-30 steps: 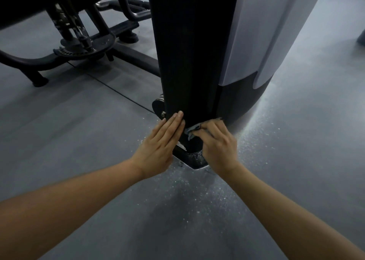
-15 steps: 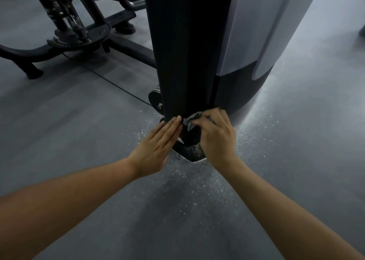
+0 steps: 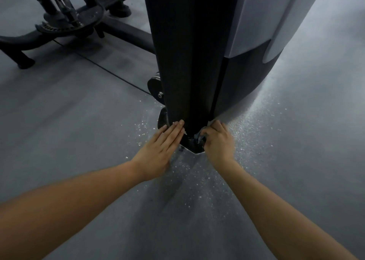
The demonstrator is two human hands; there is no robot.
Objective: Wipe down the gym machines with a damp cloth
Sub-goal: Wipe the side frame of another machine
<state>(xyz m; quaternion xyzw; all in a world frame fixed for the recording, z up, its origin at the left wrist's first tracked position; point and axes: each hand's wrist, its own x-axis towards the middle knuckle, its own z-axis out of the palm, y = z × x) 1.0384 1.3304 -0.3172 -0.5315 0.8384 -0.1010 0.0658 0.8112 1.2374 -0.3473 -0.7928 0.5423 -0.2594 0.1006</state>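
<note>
Damp cloth (image 3: 199, 137), gripped in my right hand (image 3: 218, 141), wipes the foot of the machine's black column (image 3: 189, 62); my left hand (image 3: 162, 147) rests flat against it, fingers straight. Next, I judge: the base plate (image 3: 194, 150) below.

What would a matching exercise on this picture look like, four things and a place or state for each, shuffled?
Things:
1 left hand
2 right hand
3 cloth
4 pale panel

Places or states:
a bunched at the foot of the black column
b flat, fingers straight
c upper right of the picture
d curled round the cloth

Pairs: 1-b, 2-d, 3-a, 4-c
</note>
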